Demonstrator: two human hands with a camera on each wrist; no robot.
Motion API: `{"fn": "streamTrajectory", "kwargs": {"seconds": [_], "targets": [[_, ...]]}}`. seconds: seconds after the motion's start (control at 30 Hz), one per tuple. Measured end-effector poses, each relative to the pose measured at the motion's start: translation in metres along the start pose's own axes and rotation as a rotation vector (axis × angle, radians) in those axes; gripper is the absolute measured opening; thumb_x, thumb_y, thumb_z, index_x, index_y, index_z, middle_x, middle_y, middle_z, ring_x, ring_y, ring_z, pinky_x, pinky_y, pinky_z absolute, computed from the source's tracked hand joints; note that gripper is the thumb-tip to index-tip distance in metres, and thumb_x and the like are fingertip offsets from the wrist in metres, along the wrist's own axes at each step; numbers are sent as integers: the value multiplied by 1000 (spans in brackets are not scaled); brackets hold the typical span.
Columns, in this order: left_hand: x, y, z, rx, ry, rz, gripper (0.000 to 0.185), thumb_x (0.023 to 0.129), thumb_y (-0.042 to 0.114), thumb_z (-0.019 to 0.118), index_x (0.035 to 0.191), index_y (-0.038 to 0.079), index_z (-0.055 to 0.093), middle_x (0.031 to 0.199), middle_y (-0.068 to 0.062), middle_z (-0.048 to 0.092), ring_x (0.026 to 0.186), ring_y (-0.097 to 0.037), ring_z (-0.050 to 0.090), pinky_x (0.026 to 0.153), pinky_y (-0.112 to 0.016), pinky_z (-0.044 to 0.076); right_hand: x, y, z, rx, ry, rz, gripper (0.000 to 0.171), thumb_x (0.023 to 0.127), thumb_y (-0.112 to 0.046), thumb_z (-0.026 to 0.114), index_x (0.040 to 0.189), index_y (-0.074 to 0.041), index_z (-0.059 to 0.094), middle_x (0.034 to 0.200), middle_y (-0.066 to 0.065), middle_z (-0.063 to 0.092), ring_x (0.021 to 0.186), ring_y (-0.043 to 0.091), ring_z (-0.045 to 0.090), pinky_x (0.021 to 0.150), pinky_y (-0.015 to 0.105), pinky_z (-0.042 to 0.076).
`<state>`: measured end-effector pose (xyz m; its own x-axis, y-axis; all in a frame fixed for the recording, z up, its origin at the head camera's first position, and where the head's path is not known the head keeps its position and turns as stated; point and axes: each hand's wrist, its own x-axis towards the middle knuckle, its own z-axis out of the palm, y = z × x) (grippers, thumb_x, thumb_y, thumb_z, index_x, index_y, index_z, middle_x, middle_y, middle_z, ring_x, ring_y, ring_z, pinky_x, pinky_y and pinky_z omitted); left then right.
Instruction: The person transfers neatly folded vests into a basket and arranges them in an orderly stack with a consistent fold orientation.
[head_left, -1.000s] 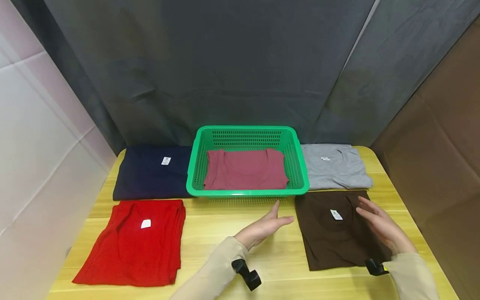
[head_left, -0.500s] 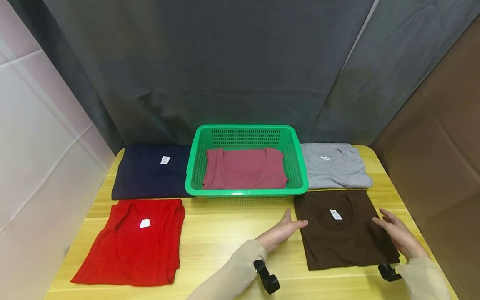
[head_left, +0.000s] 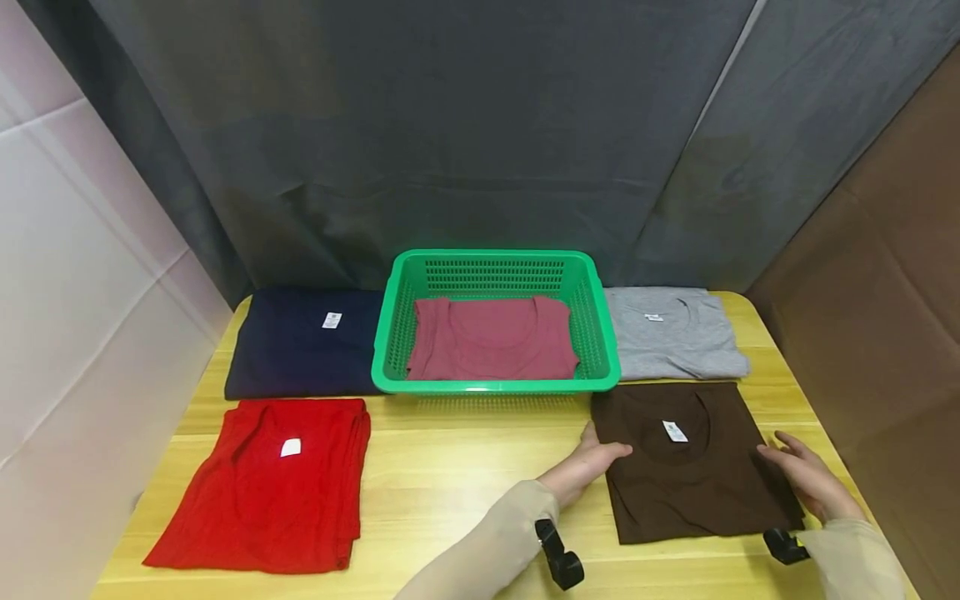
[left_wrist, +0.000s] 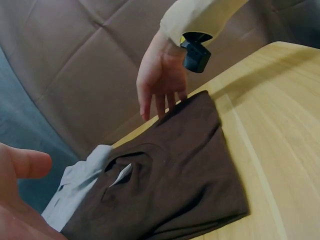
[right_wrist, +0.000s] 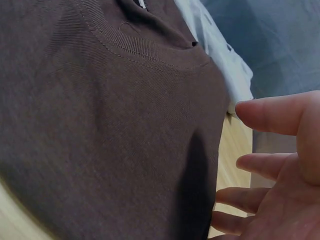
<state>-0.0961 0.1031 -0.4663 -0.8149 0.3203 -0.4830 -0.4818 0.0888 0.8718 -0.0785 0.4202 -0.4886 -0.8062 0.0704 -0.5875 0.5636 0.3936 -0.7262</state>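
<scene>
A folded dark brown cotton T-shirt (head_left: 693,462) lies flat at the near right of the yellow wooden table (head_left: 450,467), collar and white neck label facing up, just in front of a folded grey T-shirt (head_left: 675,333). The left hand (head_left: 592,461) rests at the shirt's left edge, fingers straight and touching the cloth, holding nothing. The right hand (head_left: 806,475) sits at the right edge, fingers extended and relaxed against the fabric, gripping nothing. The left wrist view shows the right hand's fingertips (left_wrist: 167,102) meeting the shirt's far edge, and the layered fold along the near hem. The right wrist view shows the ribbed collar close up. Only the head view takes in a green plastic basket (head_left: 495,385) holding a folded maroon T-shirt (head_left: 491,337), a navy T-shirt (head_left: 300,346) and a red T-shirt (head_left: 270,483) further left.
</scene>
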Motion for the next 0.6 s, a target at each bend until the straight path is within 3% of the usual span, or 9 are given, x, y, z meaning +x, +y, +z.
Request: {"fn": "streamTrajectory", "kwargs": {"seconds": [0.1,0.3,0.6], "targets": [[0,0,6,-12,8,-12,81,80,14,58,141,-8,8,147,-25,10,135,-37,11,109,-48,11,0,1,1,-17,0,-8,81,96,-38,35,137,8,-18,138,41,0,121,49,29,96,52,36],[2,-2,15,-47,21,-34,81,80,14,57,141,-9,9,147,-24,9,135,-36,9,110,-47,8,-1,-1,4,-14,-26,-11,81,95,-38,36,137,6,-18,139,40,-6,127,53,13,100,57,28],[2,-1,21,-100,45,-25,83,77,12,57,140,-10,8,146,-26,8,134,-38,9,110,-48,6,0,-3,5,-43,-29,-34,80,96,-37,36,137,7,-17,140,40,-2,127,52,14,99,56,30]]}}
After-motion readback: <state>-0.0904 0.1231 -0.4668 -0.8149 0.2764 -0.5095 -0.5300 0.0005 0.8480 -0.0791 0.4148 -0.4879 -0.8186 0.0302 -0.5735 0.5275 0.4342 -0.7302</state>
